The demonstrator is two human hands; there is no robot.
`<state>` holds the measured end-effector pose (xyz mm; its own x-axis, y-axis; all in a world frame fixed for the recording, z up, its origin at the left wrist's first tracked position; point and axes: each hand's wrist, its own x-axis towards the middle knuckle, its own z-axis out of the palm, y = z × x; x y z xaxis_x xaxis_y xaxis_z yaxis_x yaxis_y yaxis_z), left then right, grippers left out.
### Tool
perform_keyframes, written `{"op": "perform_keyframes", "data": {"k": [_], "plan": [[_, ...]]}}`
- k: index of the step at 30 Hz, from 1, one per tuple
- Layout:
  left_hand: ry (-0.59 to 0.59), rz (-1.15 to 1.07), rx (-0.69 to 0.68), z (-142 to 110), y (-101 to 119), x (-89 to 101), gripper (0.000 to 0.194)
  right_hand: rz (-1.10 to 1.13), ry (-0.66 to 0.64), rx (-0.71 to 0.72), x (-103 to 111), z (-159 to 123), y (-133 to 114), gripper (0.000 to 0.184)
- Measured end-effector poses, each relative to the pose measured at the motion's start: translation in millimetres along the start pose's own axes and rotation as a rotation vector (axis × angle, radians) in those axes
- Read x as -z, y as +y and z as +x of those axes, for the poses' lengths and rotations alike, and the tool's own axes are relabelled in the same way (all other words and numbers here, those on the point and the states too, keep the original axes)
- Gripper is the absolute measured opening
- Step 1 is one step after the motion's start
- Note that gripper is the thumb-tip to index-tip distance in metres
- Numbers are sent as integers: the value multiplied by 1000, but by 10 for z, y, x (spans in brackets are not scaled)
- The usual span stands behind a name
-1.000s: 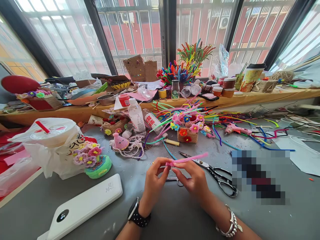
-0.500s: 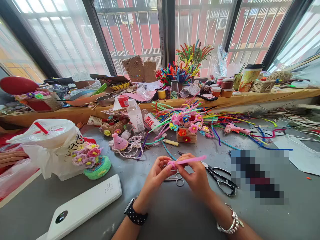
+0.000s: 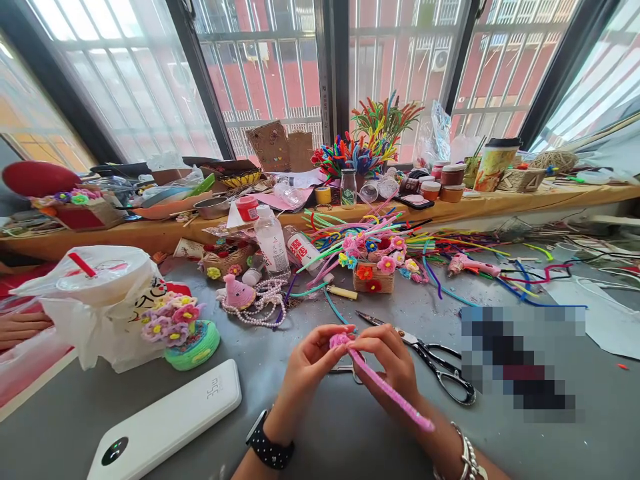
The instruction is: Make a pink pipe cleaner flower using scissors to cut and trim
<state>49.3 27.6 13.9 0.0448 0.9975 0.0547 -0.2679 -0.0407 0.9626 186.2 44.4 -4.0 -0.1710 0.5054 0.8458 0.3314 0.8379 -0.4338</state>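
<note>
A pink pipe cleaner point(image 3: 393, 395) is held between my two hands, its near end coiled into a small looped bunch. My left hand point(image 3: 313, 360) pinches that bunch between thumb and fingertips. With thumb and forefinger, my right hand point(image 3: 387, 360) grips the stem close beside the bunch. The long free end slants down over the right hand toward the wrist. Small scissors point(image 3: 357, 371) lie under my hands, partly hidden. Large black-handled scissors point(image 3: 440, 363) rest just right of my right hand.
A white power bank point(image 3: 170, 420) lies at the front left. Behind it stand a potted flower ornament point(image 3: 193, 343) and a bagged drink cup point(image 3: 100, 300). Loose pipe cleaners point(image 3: 340, 227), a flower basket point(image 3: 374, 277) and a pink glue gun point(image 3: 473, 265) are farther back. Another person's hand point(image 3: 23, 328) shows at left.
The pipe cleaner's free end has swung from pointing right and slightly up to slanting down toward my right wrist. Both hands sit slightly lower in view, still pinching the bunch.
</note>
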Motion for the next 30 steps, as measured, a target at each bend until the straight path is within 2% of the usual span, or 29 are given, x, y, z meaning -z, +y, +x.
{"op": "perform_keyframes", "data": {"k": [10,15,21,25,30], "plan": [[-46,219,-56,9,-53,52,18,100,-82,-228,-5,17,15,10],[-74,257,-16,31,-80,61,19,164,-126,-446,-13,38,30,10],[-115,220,76,33,-72,57,22,395,-174,-652,-25,61,100,12],[-112,180,83,35,-115,68,19,368,-214,-650,-9,79,102,13],[-81,184,-7,31,-177,72,27,241,-243,-607,-5,65,83,11]]}}
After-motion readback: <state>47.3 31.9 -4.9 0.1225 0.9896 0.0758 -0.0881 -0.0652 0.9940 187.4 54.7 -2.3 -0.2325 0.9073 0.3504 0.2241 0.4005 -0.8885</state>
